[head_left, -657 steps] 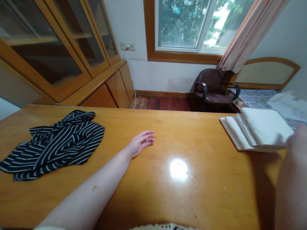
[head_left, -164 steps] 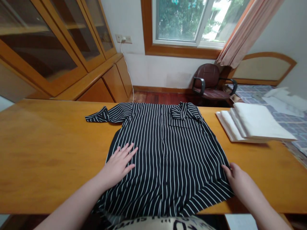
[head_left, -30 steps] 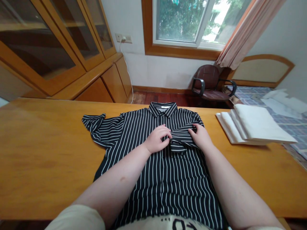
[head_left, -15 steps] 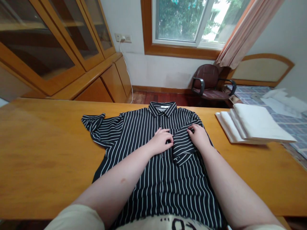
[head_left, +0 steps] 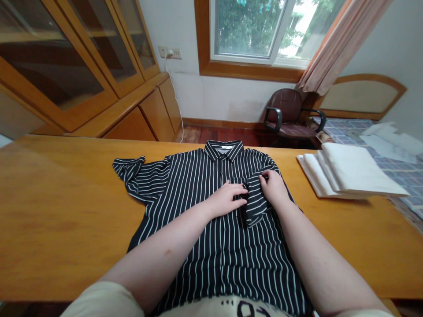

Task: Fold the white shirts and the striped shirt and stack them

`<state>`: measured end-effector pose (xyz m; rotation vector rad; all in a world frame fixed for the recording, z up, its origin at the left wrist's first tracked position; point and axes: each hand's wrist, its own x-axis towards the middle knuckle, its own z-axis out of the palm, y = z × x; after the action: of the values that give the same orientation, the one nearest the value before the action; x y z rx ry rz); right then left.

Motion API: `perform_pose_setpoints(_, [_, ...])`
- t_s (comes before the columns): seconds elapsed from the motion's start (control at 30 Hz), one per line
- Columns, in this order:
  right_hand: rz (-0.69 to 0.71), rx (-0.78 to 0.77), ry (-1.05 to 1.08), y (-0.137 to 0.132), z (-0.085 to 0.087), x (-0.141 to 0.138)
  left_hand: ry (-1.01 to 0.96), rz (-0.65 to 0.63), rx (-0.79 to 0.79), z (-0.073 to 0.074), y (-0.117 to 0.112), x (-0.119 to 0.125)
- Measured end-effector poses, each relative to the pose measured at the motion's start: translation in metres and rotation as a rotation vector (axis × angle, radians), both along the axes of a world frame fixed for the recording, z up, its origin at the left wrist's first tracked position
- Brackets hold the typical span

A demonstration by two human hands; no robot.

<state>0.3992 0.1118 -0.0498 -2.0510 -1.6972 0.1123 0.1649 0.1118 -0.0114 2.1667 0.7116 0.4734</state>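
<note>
Across the lower middle of the frame, a black shirt with white stripes (head_left: 188, 189) lay front up on a table (head_left: 66, 211), its collar (head_left: 235, 151) at the far edge and its hem hidden by the person's own top. One sleeve (head_left: 150, 176) stuck out toward the left of the frame, bent and rumpled near its cuff. The other, the folded sleeve (head_left: 256, 202), was turned inward over the chest, right of centre, its visible length slanting from the shoulder at upper right down and slightly left. It lay between the two hands: the left hand (head_left: 227, 200) came at its inner edge from the left, while the right hand (head_left: 276, 190) rested on its upper, shoulder end and was the nearer to the fold. The left thumb and fingers stood parted at that edge; whether cloth was caught between them could not be told. The right fingertips were bent onto the fabric, but a pinch could not be confirmed. At right sat a stack of white folded cloth (head_left: 353, 169), well apart from the shirt. Beyond the table stood a chair (head_left: 286, 112), below a window (head_left: 244, 31).
</note>
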Motion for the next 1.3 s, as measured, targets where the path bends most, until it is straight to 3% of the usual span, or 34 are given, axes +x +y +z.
perform_pose_setpoints(0.13, [-0.032,0.052,0.051,0.000,-0.001,0.002,-0.202,0.235,-0.017,-0.003,0.006,-0.001])
perform_pose_setpoints(0.27, [-0.035,0.042,0.056,0.001,-0.003,0.004,-0.299,0.328,0.011,-0.004,0.009,-0.002])
perform_pose_setpoints(0.43, [-0.071,-0.091,-0.017,0.001,-0.007,0.006,-0.407,0.459,0.219,-0.002,0.009,-0.005])
perform_pose_setpoints(0.5, [-0.106,-0.131,-0.064,0.001,-0.010,0.007,-0.386,0.518,0.230,-0.004,0.011,-0.006])
perform_pose_setpoints(0.67, [-0.161,-0.188,-0.114,0.001,-0.015,0.011,-0.097,0.664,-0.005,-0.017,0.019,-0.012])
perform_pose_setpoints(0.83, [-0.228,-0.122,-0.102,0.001,-0.016,0.016,0.028,0.603,-0.071,-0.019,0.025,-0.018])
perform_pose_setpoints(1.07, [-0.306,-0.146,-0.109,0.000,0.002,0.024,-0.552,0.650,-0.628,-0.019,0.033,-0.014])
perform_pose_setpoints(1.17, [-0.338,-0.188,-0.144,-0.001,0.007,0.025,-0.400,0.564,-0.728,-0.020,0.034,-0.017])
perform_pose_setpoints(1.3, [-0.351,-0.189,-0.147,-0.004,0.012,0.028,-0.179,0.543,-0.549,-0.020,0.031,-0.017])
